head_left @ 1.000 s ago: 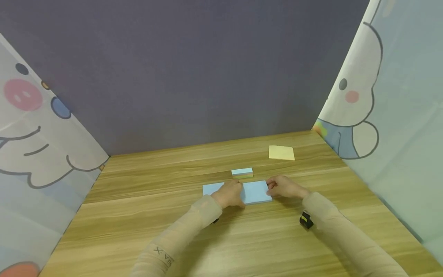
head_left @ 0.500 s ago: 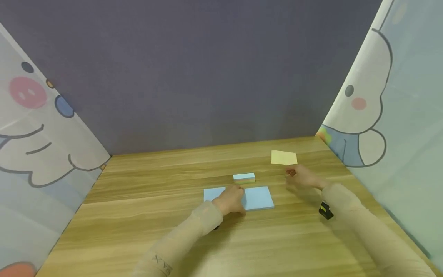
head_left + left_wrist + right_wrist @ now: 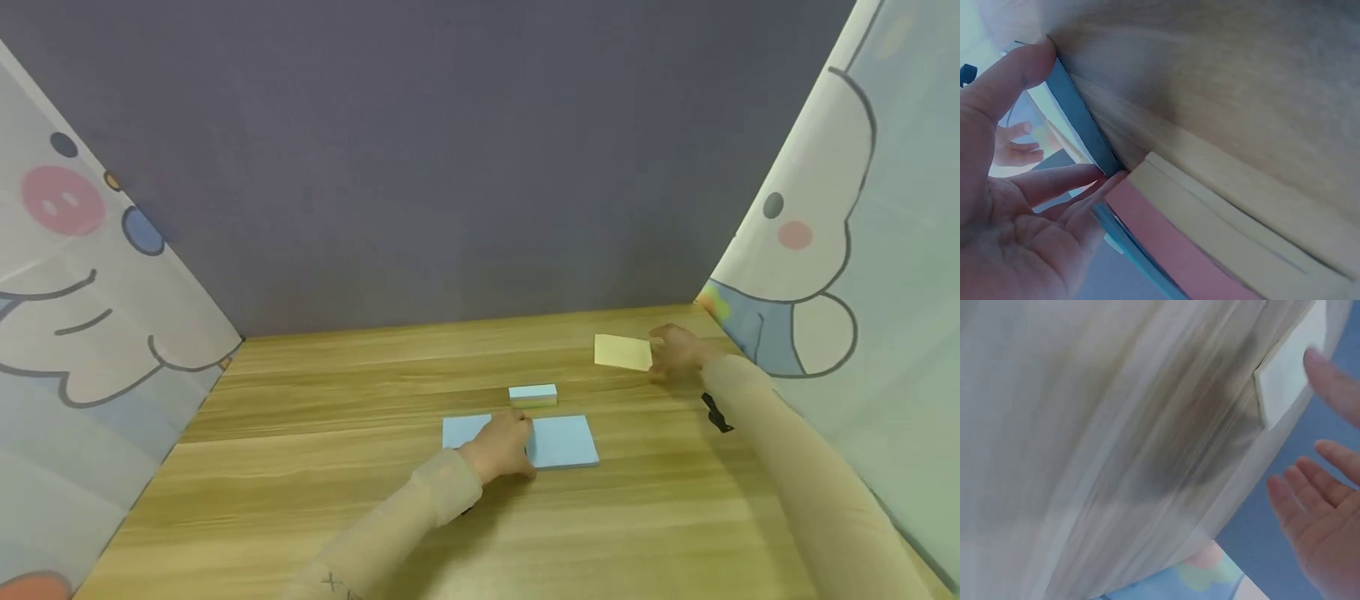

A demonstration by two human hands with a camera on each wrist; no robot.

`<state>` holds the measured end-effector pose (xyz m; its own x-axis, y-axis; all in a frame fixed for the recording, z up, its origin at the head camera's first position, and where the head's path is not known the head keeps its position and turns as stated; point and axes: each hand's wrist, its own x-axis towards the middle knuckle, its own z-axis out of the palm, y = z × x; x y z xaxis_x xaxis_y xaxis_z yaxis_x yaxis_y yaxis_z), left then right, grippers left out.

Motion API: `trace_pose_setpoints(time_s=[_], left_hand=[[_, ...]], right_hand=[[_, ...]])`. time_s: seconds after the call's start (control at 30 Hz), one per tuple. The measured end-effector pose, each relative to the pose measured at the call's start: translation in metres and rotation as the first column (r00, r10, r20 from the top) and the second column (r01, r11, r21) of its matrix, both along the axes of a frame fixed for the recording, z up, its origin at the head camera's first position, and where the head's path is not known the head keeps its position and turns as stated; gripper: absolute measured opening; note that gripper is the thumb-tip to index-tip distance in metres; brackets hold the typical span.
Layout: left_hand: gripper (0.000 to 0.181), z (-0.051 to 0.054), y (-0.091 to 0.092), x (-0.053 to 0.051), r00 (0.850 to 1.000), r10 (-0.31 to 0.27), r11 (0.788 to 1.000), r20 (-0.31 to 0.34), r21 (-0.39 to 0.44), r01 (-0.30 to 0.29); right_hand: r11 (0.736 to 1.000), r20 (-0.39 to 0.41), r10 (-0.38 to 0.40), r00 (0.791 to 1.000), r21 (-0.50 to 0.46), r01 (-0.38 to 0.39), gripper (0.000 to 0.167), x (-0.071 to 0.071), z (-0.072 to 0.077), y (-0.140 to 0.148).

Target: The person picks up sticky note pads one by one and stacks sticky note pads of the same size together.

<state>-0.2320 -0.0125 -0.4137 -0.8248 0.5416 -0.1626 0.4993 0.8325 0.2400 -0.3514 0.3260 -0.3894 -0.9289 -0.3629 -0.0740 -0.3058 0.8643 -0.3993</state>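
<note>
My left hand (image 3: 501, 446) pinches the left end of a blue sticky-note pad (image 3: 562, 442) lying flat on the table, thumb at the near edge and fingertips at the far edge. In the left wrist view that pad's blue edge (image 3: 1088, 122) shows between thumb and fingers. Partly behind the hand sits a second blue-topped pad (image 3: 461, 428); the left wrist view shows a layered blue, pink and yellow stack (image 3: 1191, 237) beside the fingers. My right hand (image 3: 678, 350), fingers spread, is at the right edge of a yellow pad (image 3: 622, 352); contact cannot be made out.
A small blue-topped block of notes (image 3: 533, 396) stands just behind the blue pads. A dark grey panel (image 3: 465, 167) rises at the table's (image 3: 315, 500) back edge. Printed cartoon curtains (image 3: 802, 225) flank both sides.
My right hand has left the blue pad's right end and moved right and away to the yellow pad. My left hand stays on the blue pad. The head view has shifted slightly.
</note>
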Motion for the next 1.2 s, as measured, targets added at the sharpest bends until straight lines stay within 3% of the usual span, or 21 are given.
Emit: trace_pose_setpoints(time_s=[0.1, 0.37, 0.53, 0.83, 1.2], left_hand=[[0.070, -0.001, 0.000, -0.001, 1.000, 0.005, 1.000, -0.011, -0.001, -0.005], [0.073, -0.003, 0.001, -0.002, 1.000, 0.009, 1.000, -0.019, -0.014, -0.010], [0.073, -0.006, 0.002, -0.002, 0.999, 0.009, 0.999, -0.038, -0.030, -0.010], [0.071, -0.007, 0.000, -0.004, 0.996, -0.031, 0.999, -0.085, -0.030, 0.029], [0.071, -0.004, -0.002, -0.004, 0.996, -0.039, 0.999, -0.074, -0.027, 0.037]], right_hand=[[1.000, 0.016, 0.006, 1.000, 0.028, -0.006, 0.084, -0.012, -0.004, -0.003], [0.999, 0.155, -0.027, 0.988, 0.039, 0.022, 0.098, -0.035, -0.019, -0.008], [0.995, 0.181, -0.001, 0.984, 0.098, -0.017, 0.100, -0.044, -0.029, -0.005], [0.996, 0.234, 0.032, 0.972, 0.079, -0.052, 0.094, -0.047, -0.023, -0.007], [0.996, 0.184, 0.038, 0.982, 0.079, -0.053, 0.083, -0.046, -0.025, -0.008]])
